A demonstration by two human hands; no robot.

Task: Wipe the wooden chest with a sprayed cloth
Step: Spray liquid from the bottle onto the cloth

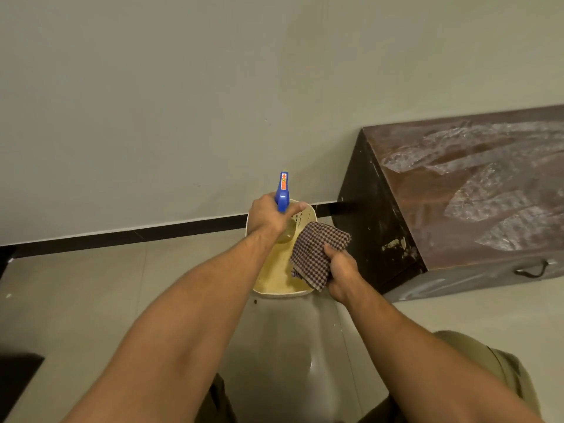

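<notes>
Pale tiled floor [91, 285] meets a plain wall [152, 102] at a dark skirting [152, 232].

Chest [457, 193]: on the floor at the right, back along the wall. Dark brown, with whitish smeared patches across the lid. Handle [532, 270] on the front face. Paint is chipped near the lower front corner of its left end.

Basket [283, 293]: cream, perforated, on the floor at the wall edge, just left of the chest's end.

Your left hand [268, 213]: fingers curled round the neck of the bottle [283, 193]. The blue spray head stands above your fist and points toward the wall. The clear body shows below the hand, over the basket.

Your right hand [341, 273]: fingers and thumb clamp the cloth [314, 251]. It is checked and folded, held over the basket's right rim, just right of the bottle. You cannot tell whether cloth and bottle touch. The cloth is near the chest's end but apart from it.
</notes>
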